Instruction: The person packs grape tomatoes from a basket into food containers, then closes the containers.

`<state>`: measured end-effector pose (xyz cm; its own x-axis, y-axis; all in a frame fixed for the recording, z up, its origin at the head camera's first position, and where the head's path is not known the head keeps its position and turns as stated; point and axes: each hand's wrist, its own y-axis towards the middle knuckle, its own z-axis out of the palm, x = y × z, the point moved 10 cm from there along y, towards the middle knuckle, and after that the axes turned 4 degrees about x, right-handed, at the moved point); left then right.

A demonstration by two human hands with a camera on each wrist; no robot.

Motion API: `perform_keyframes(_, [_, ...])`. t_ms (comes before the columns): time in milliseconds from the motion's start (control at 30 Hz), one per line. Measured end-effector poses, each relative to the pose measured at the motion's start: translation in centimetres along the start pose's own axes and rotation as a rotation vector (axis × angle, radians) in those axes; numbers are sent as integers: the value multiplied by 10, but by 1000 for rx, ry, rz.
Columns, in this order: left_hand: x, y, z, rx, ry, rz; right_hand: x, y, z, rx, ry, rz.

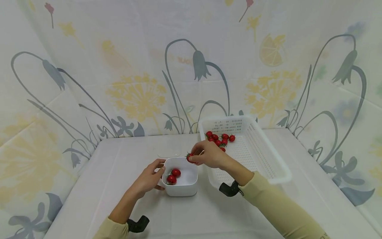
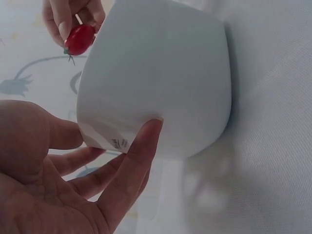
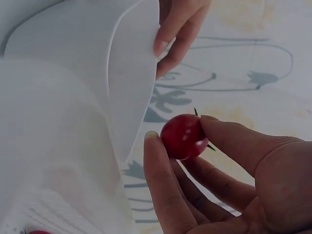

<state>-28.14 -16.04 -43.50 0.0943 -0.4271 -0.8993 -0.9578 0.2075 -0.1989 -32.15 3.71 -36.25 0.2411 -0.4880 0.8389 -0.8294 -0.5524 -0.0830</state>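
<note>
- Our right hand (image 1: 209, 155) pinches a cherry tomato (image 1: 189, 157) between thumb and fingers (image 3: 165, 185), right at the far rim of the small white bowl (image 1: 191, 186). Judging by that spot, a release there could bounce the tomato off the rim and send it rolling across the worktop (image 1: 119, 156).
- The pinch sits on smooth, round skin; if we squeeze harder it may squirt out or split, and a looser hold could drop it short.
- Our left hand (image 1: 147, 179) has its fingers curled around the bowl's near-left side, gripping it. A nudge from that hand could tip or slide the light bowl and spill the two tomatoes (image 1: 173, 176) inside.
- The perforated basket (image 1: 268, 162) with the remaining tomatoes (image 1: 220, 138) lies just beside the bowl; our right forearm crosses its corner and could drag it.
</note>
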Motion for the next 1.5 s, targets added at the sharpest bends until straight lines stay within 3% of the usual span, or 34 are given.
perform_keyframes(300, [2,1,1,5,-18,7,7,7,24,-49,-175,2])
perform_keyframes(533, [0,0,1,8,-24,14,5,12,46,-25,-191,-14])
perform_keyframes(900, [1,1,0,13,-33,11,5,21,68,-66,-293,-58])
perform_keyframes(1267, [-1,2,1,9,-39,23,7,29,83,-125,-535,-107])
perform_keyframes(1500, [-1,1,1,13,-48,28,11,33,90,-104,-672,-95])
